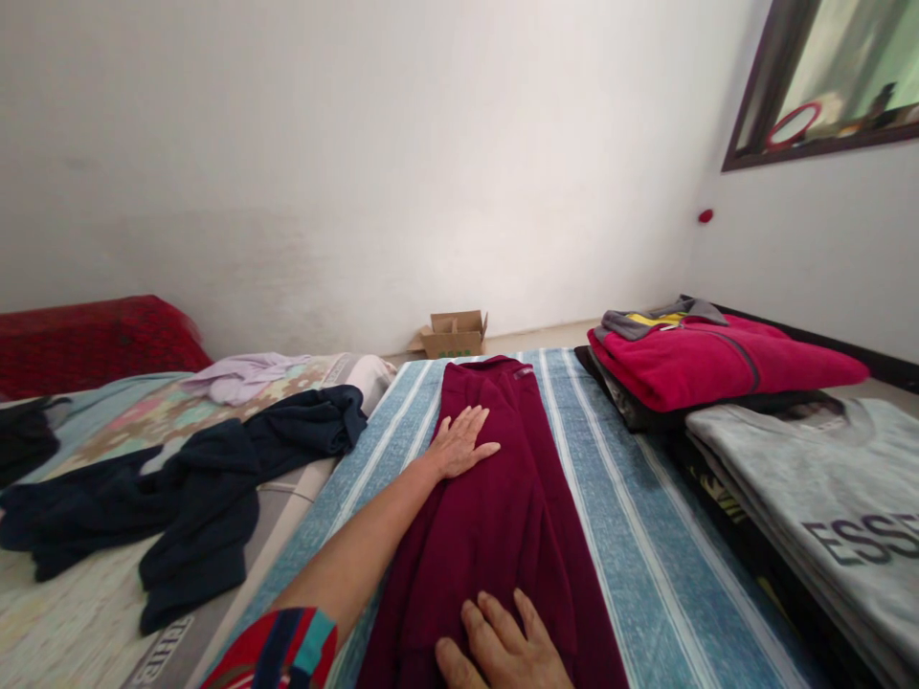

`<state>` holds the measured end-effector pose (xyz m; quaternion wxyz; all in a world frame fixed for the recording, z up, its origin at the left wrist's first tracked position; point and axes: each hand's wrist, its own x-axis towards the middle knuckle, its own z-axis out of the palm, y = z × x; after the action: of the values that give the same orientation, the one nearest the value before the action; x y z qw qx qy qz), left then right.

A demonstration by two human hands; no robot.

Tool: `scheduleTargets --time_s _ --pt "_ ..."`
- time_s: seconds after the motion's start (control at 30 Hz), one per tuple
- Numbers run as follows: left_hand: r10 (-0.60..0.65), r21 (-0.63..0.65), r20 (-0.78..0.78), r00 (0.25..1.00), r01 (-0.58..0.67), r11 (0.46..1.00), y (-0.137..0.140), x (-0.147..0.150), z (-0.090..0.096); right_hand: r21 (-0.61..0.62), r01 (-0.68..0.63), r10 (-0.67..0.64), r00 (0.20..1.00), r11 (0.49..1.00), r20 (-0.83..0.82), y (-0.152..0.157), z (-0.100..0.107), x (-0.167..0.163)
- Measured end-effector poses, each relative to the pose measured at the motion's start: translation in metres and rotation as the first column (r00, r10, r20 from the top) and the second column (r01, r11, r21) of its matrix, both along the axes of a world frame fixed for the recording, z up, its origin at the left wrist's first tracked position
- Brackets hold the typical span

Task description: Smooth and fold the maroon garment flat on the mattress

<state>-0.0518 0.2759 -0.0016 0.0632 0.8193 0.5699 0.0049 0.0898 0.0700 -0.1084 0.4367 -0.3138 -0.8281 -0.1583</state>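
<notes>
Smoothing a maroon garment on a striped bed

Pressing flat at centre frame, the left hand (pixel 459 442) rests on a maroon garment (pixel 503 517), fingers spread and gripping nothing. The right hand (pixel 503 651), at the bottom edge, also lies open on the cloth, fingers slightly apart. The garment runs lengthwise down a blue striped sheet (pixel 632 536). Folded stacks, a red fleece (pixel 718 359) and a grey T-shirt (pixel 825 478), sit at right; a navy garment (pixel 179 488) sprawls at left. Uneven palm pressure could likely drag the fabric into creases.
</notes>
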Motion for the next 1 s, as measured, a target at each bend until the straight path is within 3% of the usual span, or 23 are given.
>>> scheduleTargets --time_s 0.1,0.23,0.4,0.53,0.63,0.73,0.83,1.0 --pt "-0.022 -0.001 -0.026 0.999 0.022 1.0 0.0 -0.011 0.007 -0.009 -0.01 0.01 1.0 1.0 -0.002 0.001 -0.006 -0.001" --pt "0.013 -0.015 -0.047 0.999 -0.013 1.0 -0.003 -0.021 0.003 -0.038 -0.017 0.017 1.0 0.999 0.006 -0.001 -0.009 -0.001" --pt "0.064 -0.025 -0.039 0.997 -0.065 0.998 -0.005 -0.024 -0.009 -0.043 0.046 -0.049 0.996 0.998 -0.074 -0.007 0.005 0.0" --pt "0.062 0.045 -0.046 0.997 -0.06 0.997 -0.006 -0.023 -0.007 -0.031 0.057 -0.06 0.99 0.998 -0.125 -0.009 0.015 0.0" --pt "-0.012 0.16 -0.083 0.996 0.026 0.987 -0.013 -0.013 0.001 -0.059 0.041 -0.046 0.995 0.997 -0.085 -0.009 0.012 0.001" --pt "-0.177 0.233 -0.14 0.974 0.206 0.95 -0.021 0.007 0.01 -0.097 0.007 -0.008 1.0 0.995 -0.007 -0.008 0.006 0.002" --pt "-0.302 0.234 -0.175 0.937 0.338 0.912 -0.023 0.026 0.017 -0.097 0.011 -0.015 0.999 0.995 -0.033 -0.008 0.008 0.002" --pt "-0.369 0.152 -0.188 0.91 0.398 0.905 -0.013 0.037 0.013 -0.022 0.056 -0.059 0.986 0.998 -0.155 -0.009 0.021 0.001"
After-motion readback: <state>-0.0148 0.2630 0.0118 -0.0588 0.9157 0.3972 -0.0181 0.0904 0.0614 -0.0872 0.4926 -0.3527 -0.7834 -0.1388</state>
